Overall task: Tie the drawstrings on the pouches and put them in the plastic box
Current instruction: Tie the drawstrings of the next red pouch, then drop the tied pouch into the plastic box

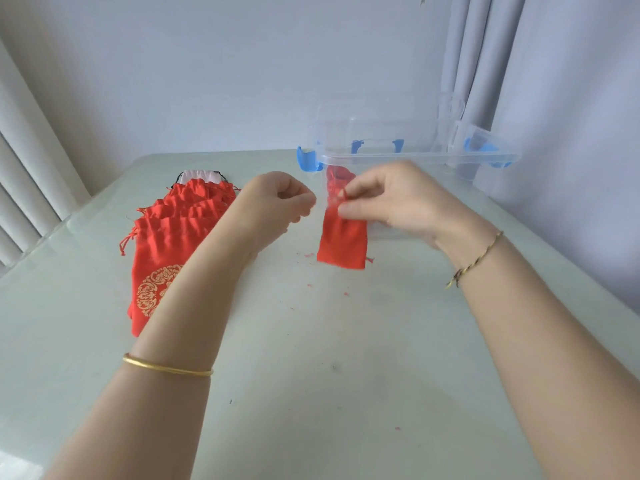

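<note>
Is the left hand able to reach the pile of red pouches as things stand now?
Probably yes. The left hand is beside the pile of red pouches, its forearm passes over the pile, and nothing stands between them. Whether its curled fingers hold a string, I cannot tell.

Plain pale blue-grey wall (207, 64) behind. Glossy pale-green table (311, 375) in front. Grey curtain (554, 81) at right, white vertical blinds (20, 188) at left. Soft, even daylight.

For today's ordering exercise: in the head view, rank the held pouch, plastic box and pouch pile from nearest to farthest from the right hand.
1. held pouch, pinched by right hand.
2. plastic box, just behind.
3. pouch pile, far left.
</note>
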Demonstrator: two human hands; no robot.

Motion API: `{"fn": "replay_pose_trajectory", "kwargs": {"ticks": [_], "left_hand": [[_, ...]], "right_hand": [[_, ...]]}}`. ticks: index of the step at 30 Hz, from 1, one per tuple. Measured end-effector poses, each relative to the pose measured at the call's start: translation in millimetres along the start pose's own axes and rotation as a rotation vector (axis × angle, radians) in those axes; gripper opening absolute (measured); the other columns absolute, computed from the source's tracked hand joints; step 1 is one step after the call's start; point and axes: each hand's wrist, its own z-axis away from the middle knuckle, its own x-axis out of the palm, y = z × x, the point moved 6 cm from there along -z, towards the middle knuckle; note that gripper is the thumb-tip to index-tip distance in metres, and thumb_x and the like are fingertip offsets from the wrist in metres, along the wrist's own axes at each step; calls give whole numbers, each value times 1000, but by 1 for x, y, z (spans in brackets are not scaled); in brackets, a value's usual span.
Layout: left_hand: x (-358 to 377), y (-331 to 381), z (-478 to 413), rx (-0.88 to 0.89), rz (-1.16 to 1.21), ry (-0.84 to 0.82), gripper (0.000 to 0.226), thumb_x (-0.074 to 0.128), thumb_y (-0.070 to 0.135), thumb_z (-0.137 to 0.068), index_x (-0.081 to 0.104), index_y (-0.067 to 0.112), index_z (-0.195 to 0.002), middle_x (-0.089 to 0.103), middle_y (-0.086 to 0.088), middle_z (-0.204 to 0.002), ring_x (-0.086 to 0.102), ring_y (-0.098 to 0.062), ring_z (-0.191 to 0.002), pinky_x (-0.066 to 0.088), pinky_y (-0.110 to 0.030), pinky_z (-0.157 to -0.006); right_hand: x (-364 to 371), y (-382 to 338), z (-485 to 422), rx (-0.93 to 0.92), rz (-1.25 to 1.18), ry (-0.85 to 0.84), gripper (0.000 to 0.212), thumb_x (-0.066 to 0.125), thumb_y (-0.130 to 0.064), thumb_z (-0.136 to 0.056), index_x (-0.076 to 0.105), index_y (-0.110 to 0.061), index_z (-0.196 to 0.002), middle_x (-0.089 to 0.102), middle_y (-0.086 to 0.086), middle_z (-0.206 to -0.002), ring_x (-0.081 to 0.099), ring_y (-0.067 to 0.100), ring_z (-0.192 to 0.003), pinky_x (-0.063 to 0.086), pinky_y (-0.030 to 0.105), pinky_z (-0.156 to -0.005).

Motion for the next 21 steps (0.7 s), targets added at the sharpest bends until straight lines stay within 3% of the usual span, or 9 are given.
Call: {"fn": "replay_pose_trajectory", "kwargs": {"ticks": [1,3,7,9,11,14,16,19,21], "left_hand": [[-2,0,-3,-18,10,22,8,55,15,-89,62,12,-91,60,6,-73,51,-5,-65,40,-17,-56],[-4,2,-11,-45,-4,38,9,52,14,-90,61,11,-92,59,6,-74,51,-6,-67,41,-18,-57],[-2,4,-27,-91,-35,23,10,50,11,-89,58,15,-83,59,2,-77,51,-8,-69,42,-19,-60],[-1,1,-33,-117,-42,16,10,50,11,-89,59,11,-88,60,-1,-81,51,-11,-71,42,-19,-60],[-2,-3,-39,-137,-42,16,11,50,11,-89,59,9,-93,60,-3,-85,52,-12,-73,42,-20,-60],[-7,-8,-48,-149,-53,26,12,50,11,-89,59,9,-95,61,-3,-87,53,-12,-74,43,-21,-62],[-12,-12,-53,-156,-56,34,13,50,12,-89,60,9,-96,62,-4,-88,54,-14,-76,44,-22,-63],[-15,-16,-57,-154,-49,41,12,49,11,-89,59,10,-95,61,1,-82,54,-11,-75,44,-22,-63],[-16,-18,-56,-154,-53,42,11,49,11,-89,59,12,-93,61,3,-80,54,-9,-74,44,-21,-63]], "right_hand": [[-13,-11,-4,-18,-22,54,13,70,-4,-78,69,-5,-91,61,5,-67,51,-1,-53,42,12,-54],[-44,-37,-17,-75,-11,180,9,68,-4,-79,66,-9,-87,55,3,-63,47,-3,-40,32,10,-41],[-88,-66,-61,-138,144,376,16,66,-8,-79,58,-20,-71,58,0,-64,56,2,-46,36,15,-38],[-93,-59,-92,-67,283,368,17,64,-8,-78,59,-21,-67,61,5,-67,62,12,-56,44,19,-45],[-94,-47,-122,10,424,381,6,63,-10,-77,69,-13,-78,65,10,-75,65,22,-66,51,27,-58],[-86,-35,-149,16,620,454,18,64,-16,-79,70,-7,-93,68,12,-88,64,28,-80,52,32,-74],[-62,-23,-162,49,710,233,22,61,-11,-80,69,-3,-99,69,12,-86,63,27,-74,54,35,-81],[-21,5,-160,249,791,-294,29,58,-5,-80,67,-3,-107,72,10,-95,65,22,-77,52,42,-92],[-14,12,-156,294,827,-421,30,57,0,-78,69,-7,-104,70,14,-106,67,23,-86,51,45,-94]]}}
